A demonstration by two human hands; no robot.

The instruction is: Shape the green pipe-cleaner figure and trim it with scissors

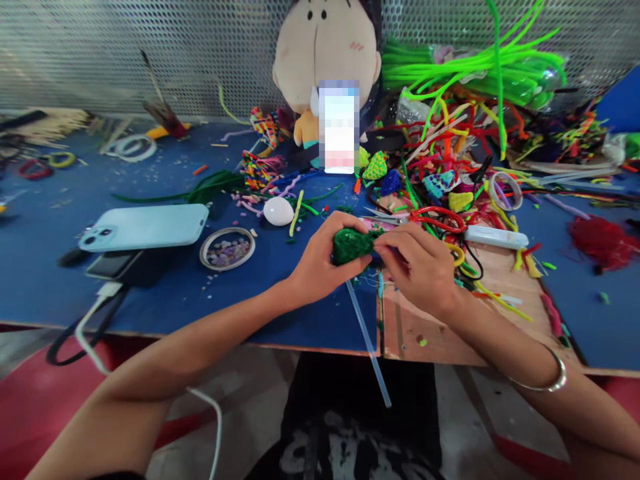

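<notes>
My left hand (323, 257) is wrapped around a rounded dark green fuzzy piece (351, 247), held just above the table's front half. At the piece's right end, the fingertips of my right hand (423, 263) are pinched on a small dark green tuft (376, 235). Whether that tuft is part of the piece, I cannot tell. Behind my right hand lie red-handled scissors (437, 219), their blades pointing left. A translucent stick (369, 343) sticks out below my hands over the table's front edge. Left of my hands sits a white egg-shaped piece (279, 211).
A light blue phone (145, 227) rests at left on a dark device with a white cable. Nearby is a round dish (203, 250) of small beads. A lit phone (340, 133) leans against a plush doll (325, 50). Colourful pipe cleaners (455, 143) are heaped behind, right.
</notes>
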